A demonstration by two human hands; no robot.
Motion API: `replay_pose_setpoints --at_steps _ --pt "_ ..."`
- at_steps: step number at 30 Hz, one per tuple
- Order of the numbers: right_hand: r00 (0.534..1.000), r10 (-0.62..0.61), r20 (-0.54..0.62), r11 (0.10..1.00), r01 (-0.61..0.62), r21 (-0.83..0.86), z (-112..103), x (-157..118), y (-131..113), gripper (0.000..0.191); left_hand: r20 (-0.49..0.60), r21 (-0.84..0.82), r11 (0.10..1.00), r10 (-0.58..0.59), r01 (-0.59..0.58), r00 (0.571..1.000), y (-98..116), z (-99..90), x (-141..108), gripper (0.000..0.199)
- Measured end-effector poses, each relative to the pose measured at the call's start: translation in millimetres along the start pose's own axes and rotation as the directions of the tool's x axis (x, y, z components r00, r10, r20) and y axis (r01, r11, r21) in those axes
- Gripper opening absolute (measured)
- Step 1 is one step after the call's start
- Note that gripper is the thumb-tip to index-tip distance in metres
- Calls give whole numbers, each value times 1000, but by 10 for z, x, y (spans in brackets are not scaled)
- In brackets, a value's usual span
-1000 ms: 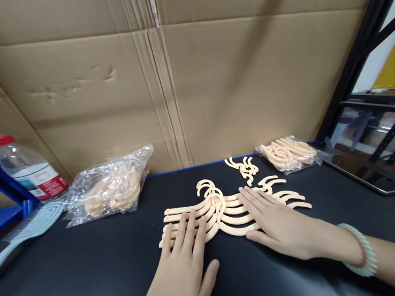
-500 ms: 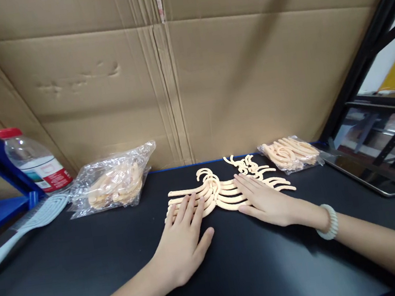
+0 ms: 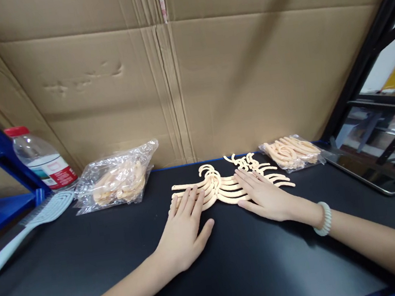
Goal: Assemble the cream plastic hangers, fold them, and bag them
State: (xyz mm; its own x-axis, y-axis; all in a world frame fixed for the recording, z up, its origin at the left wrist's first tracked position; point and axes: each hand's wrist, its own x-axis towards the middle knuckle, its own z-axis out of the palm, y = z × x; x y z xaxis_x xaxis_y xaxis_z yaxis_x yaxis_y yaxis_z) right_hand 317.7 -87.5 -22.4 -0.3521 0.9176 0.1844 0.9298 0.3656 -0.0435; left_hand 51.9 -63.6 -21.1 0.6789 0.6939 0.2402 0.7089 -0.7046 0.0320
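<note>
Several cream-coloured curved hanger pieces (image 3: 231, 194) lie in overlapping rows on the black table, with hook-shaped ends at the middle. My left hand (image 3: 185, 233) rests flat over their left arms, fingers stretched out and thumb apart. Across the right arms lies my right hand (image 3: 265, 196), also flat with fingers extended, a pale coiled band on its wrist. Neither hand grips anything. Behind my right hand sits a small pile of loose curved hooks (image 3: 245, 162). The parts of the pieces under my fingers are hidden.
A clear bag of cream pieces (image 3: 117, 181) stands at the left, another bag (image 3: 291, 152) at the right. Further left are a red-capped bottle (image 3: 47, 162) and a pale hairbrush (image 3: 50, 209). A dark flat tablet-like object (image 3: 366, 174) lies far right. Cardboard (image 3: 245, 72) rises behind.
The view has shifted slightly, so the table items appear a little further right. Both hands stay flat on the pieces, with hardly any movement relative to them.
</note>
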Motion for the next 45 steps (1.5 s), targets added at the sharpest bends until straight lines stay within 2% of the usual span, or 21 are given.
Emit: replay_pose_setpoints --at_steps 3,6,11,15,22,40,45 --pt "996 -63 -64 998 62 -16 -25 -11 -10 73 -88 -10 998 61 -62 994 17 -61 -40 54" --pt "982 -120 -147 992 123 11 -71 -38 -30 63 -137 -54 991 116 -125 984 36 -144 -87 46" --pt "952 -147 -269 971 190 144 -109 -74 -61 39 -137 -156 974 146 -167 980 27 -215 -126 28" --pt "932 -157 -327 948 235 215 -103 -64 -59 23 -143 -183 972 119 -144 983 -11 -208 -127 26" --pt "928 -139 -345 932 241 272 -75 -53 -28 23 -153 -199 972 91 -121 984 -39 -215 -124 24" --pt "928 -127 -350 935 230 271 -11 -38 15 19 -127 -201 974 81 -106 989 -32 -209 -111 26" --pt "938 -129 -322 943 217 254 -50 -50 -12 22 -159 -174 981 63 -90 985 -178 -196 -57 30"
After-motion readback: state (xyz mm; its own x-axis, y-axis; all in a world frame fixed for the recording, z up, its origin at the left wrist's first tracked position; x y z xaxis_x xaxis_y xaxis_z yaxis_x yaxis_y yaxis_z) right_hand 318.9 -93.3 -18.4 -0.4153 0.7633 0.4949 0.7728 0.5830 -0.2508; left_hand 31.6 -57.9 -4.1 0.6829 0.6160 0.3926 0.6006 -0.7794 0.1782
